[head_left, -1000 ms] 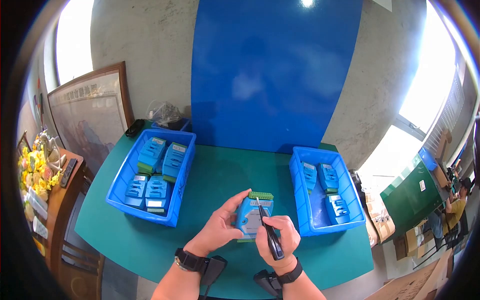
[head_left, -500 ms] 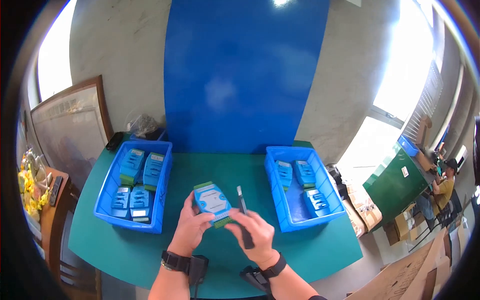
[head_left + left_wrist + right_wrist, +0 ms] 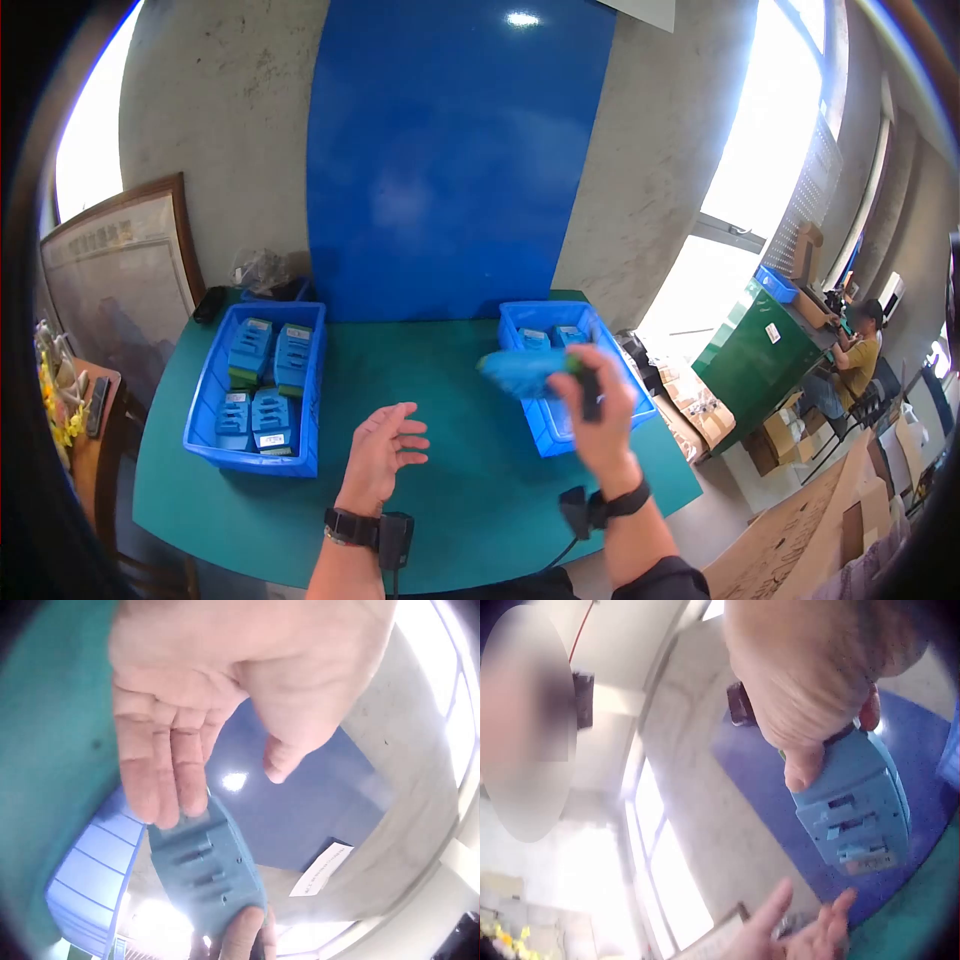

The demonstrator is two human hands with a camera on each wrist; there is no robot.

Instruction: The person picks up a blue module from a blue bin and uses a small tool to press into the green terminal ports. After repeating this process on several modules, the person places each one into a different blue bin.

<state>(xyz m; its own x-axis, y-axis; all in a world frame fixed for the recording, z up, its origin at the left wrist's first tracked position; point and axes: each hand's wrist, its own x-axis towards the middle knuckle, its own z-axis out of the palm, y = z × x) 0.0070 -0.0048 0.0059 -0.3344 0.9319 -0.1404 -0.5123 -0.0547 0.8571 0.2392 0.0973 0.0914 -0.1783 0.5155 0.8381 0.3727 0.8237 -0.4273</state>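
Note:
In the head view my right hand (image 3: 608,415) grips a blue terminal-block module (image 3: 520,374), blurred, at the near left side of the right bin (image 3: 640,405). A black-handled tool (image 3: 591,395) is in the same hand; its tip is hidden. The right wrist view shows the thumb pressed on one end of the module (image 3: 859,810), its slotted back facing the camera. My left hand (image 3: 380,455) hangs above the table, fingers spread and holding nothing. In the left wrist view its fingertips overlap the module (image 3: 206,874).
The left bin (image 3: 312,400) holds several blue modules (image 3: 271,420). More modules (image 3: 568,336) lie in the right bin. Both stand on the green table (image 3: 450,510), with a blue panel (image 3: 450,180) behind. At the far right a person (image 3: 860,350) sits beside cardboard boxes (image 3: 770,445).
The left hand has let go of the module. My right hand, with module and tool, has moved right to the right bin. The head view has shifted too.

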